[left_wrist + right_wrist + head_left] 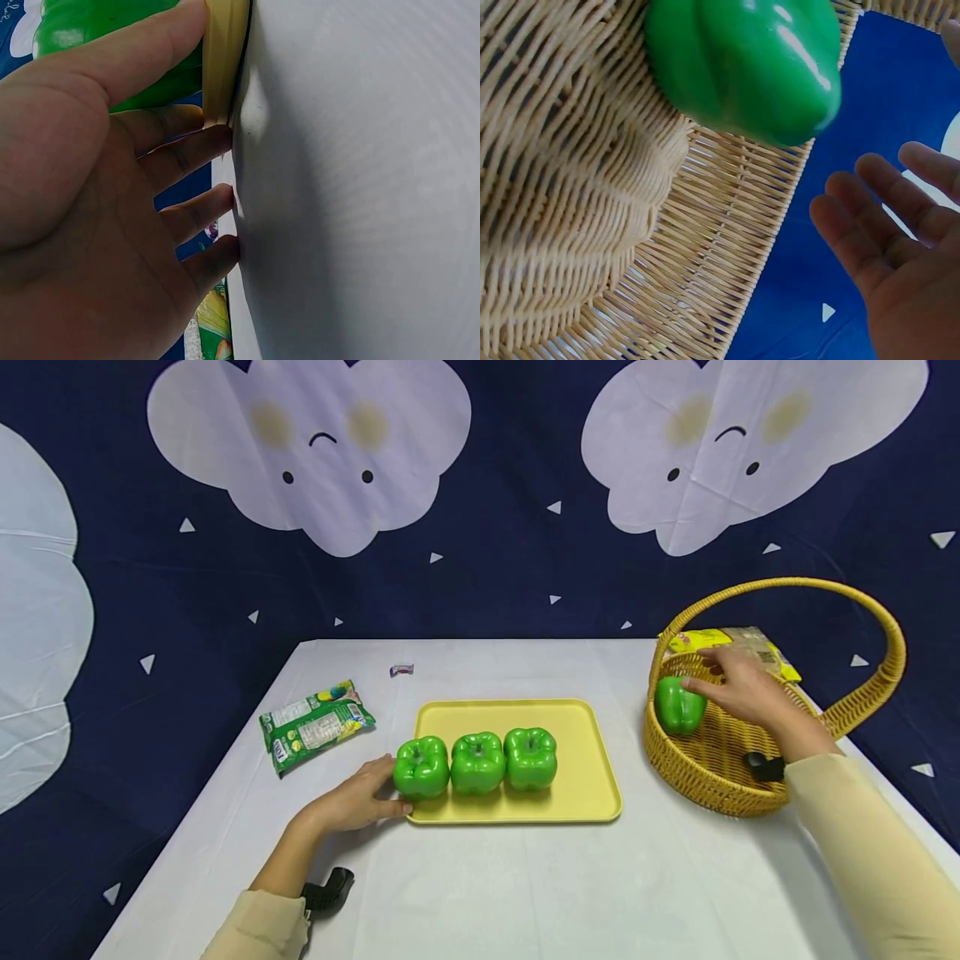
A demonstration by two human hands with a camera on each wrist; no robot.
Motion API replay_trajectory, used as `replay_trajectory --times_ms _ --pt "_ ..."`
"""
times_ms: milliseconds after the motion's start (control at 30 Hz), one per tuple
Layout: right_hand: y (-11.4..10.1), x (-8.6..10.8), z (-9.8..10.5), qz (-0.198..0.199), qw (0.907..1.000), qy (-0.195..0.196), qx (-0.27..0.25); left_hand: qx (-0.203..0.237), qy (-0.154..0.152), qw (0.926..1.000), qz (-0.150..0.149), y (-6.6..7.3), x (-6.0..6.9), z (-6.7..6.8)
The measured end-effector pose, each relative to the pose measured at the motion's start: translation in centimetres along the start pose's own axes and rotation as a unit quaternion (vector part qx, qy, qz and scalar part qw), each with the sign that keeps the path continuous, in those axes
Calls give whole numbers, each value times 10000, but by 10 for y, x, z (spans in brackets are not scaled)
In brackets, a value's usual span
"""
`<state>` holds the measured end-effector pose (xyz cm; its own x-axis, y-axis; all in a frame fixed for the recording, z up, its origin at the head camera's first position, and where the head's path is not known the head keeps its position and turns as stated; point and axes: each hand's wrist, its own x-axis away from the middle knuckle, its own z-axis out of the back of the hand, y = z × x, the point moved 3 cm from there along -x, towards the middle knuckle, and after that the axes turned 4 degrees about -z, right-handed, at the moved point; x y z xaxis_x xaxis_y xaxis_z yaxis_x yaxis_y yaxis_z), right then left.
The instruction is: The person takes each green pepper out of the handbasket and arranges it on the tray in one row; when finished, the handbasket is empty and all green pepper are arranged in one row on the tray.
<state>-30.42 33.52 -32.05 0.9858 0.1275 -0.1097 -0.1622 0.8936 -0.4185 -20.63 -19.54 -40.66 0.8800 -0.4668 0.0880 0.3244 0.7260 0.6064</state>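
Observation:
Three green bell peppers stand in a row on a yellow tray: a left pepper, a middle pepper and a right pepper. At the tray's left edge is my left hand, its fingers extended beside the left pepper and its thumb by the front corner; the left wrist view shows its palm. My right hand hovers over a wicker basket, fingers loosely spread and holding nothing. Inside the basket lies another green pepper, apart from that hand's fingers in the right wrist view.
A green snack packet lies left of the tray, and a small wrapped candy sits behind it. Behind the basket is a yellow packet. The basket's tall handle arches above the right hand.

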Motion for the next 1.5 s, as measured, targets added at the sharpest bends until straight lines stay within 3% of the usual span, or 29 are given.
replay_trajectory --times_ms 300,500,733,1067,1500 --pt "4 -2 -8 -210 9990 -371 97 -2 -24 9999 122 0 0 -1" --pt "5 -2 -13 -65 9985 -490 244 18 -32 9997 238 -1 0 0" --pt "9 -3 -19 123 9969 -750 222 40 -10 9999 159 -1 1 -1" --pt "8 -3 -22 323 9971 -669 193 9 14 9999 103 0 2 0" --pt "8 1 -22 186 9969 -758 63 48 -9 9998 196 1 2 1"
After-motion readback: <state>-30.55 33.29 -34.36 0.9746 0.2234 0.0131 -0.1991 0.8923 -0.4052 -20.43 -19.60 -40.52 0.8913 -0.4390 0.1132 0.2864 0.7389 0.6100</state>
